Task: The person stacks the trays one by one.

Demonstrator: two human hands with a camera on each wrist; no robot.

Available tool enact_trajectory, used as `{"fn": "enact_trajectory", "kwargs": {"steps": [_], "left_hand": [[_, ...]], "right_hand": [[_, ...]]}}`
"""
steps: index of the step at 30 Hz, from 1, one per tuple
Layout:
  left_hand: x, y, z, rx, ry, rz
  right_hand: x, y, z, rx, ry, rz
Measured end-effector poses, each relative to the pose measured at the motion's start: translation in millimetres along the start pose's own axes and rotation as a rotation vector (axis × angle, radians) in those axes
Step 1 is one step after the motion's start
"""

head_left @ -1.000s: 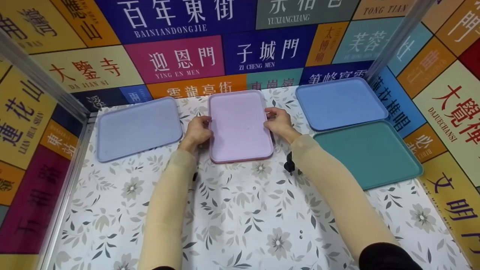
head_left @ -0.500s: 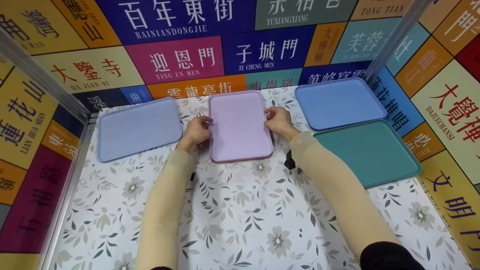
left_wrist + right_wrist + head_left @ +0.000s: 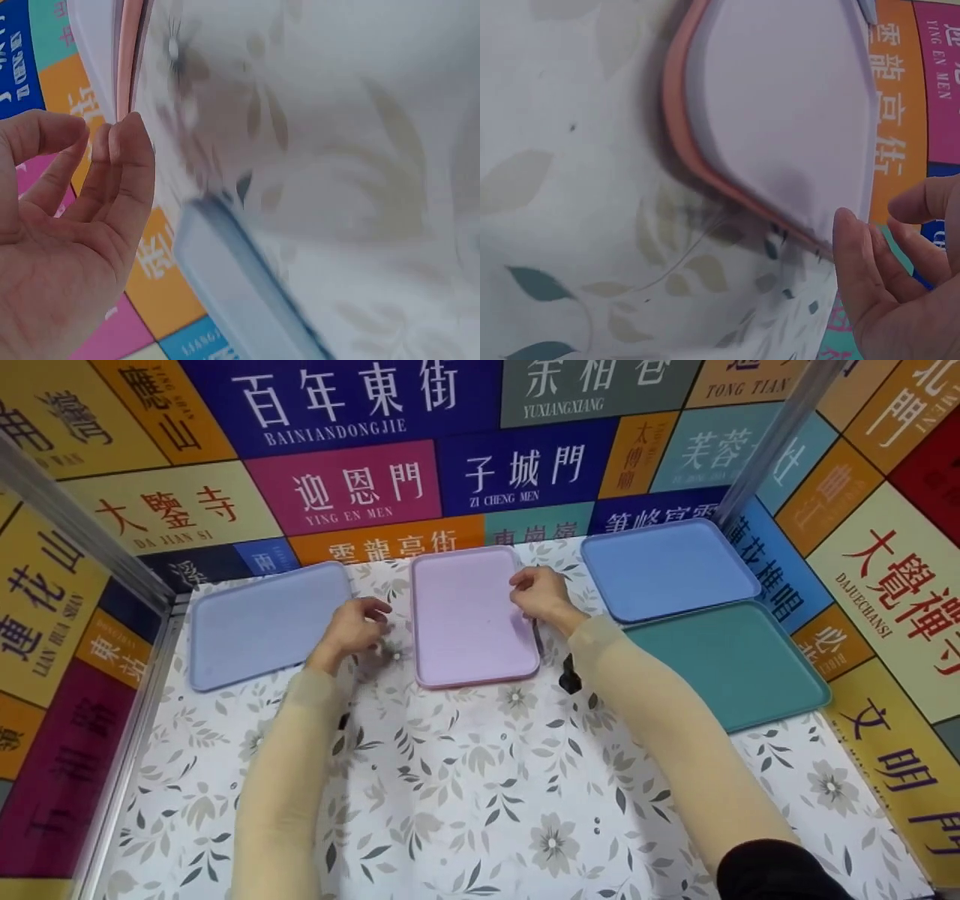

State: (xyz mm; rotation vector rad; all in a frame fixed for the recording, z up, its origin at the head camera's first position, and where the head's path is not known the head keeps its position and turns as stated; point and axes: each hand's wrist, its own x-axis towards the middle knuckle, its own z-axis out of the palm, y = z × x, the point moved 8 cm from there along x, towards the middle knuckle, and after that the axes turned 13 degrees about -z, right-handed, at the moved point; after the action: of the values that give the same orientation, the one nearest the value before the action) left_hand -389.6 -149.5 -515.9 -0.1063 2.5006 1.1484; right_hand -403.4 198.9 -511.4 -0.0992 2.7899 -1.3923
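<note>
A lilac tray [image 3: 475, 619] lies in the middle of the table. In the right wrist view a coral-pink tray [image 3: 676, 105] shows directly beneath it, edges nearly lined up. My left hand [image 3: 355, 626] hovers between the lilac tray and a pale blue tray [image 3: 266, 626] on the left, fingers loosely bent, holding nothing. My right hand [image 3: 541, 594] is at the lilac tray's right edge. Its fingers [image 3: 855, 262] are relaxed and do not grip; whether a fingertip touches the rim I cannot tell.
At the back right lies a blue tray [image 3: 670, 570], its front edge meeting a green tray [image 3: 739, 664]. A flower-patterned cloth [image 3: 465, 795] covers the table. Panels with printed characters [image 3: 337, 480] stand behind and on both sides.
My left hand has let go of the lilac tray's left edge and moved left towards the pale blue tray. My right hand has loosened and shifted slightly. The trays stay in place.
</note>
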Motion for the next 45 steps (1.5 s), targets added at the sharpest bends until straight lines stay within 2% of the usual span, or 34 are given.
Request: {"fn": "enact_trajectory", "kwargs": {"steps": [7, 11, 16, 22, 26, 32, 39, 42, 45], "left_hand": [[-14.6, -17.5, -38.6, 0.032, 0.027, -0.017], [-21.5, -31.8, -58.9, 0.034, 0.007, -0.088], [-29.2, -48.1, -83.1, 0.028, -0.002, -0.156], [-40.5, -67.9, -112.2, 0.024, 0.04, -0.142], [-50.7, -87.6, -132.4, 0.014, 0.069, -0.146], [-64.0, -125.2, -159.9, 0.004, 0.122, -0.193], [-67.0, -157.6, -183.5, -0.042, 0.248, -0.182], [-67.9, -171.8, -191.1, -0.01, 0.267, -0.218], [-69.3, -188.3, -197.2, 0.035, 0.261, -0.283]], "right_hand": [[3.1, -38, 23, 0.114, -0.058, -0.071], [4.4, -58, 41, 0.192, -0.101, -0.075], [7.6, -76, 60, 0.226, -0.142, -0.073], [10.2, -94, 85, 0.265, -0.177, -0.056], [10.7, -105, 107, 0.31, -0.188, -0.053], [9.1, -122, 138, 0.349, -0.225, -0.061], [15.7, -126, 162, 0.315, -0.251, -0.075], [22.3, -128, 170, 0.298, -0.241, -0.093], [26.2, -131, 183, 0.313, -0.233, -0.091]]}}
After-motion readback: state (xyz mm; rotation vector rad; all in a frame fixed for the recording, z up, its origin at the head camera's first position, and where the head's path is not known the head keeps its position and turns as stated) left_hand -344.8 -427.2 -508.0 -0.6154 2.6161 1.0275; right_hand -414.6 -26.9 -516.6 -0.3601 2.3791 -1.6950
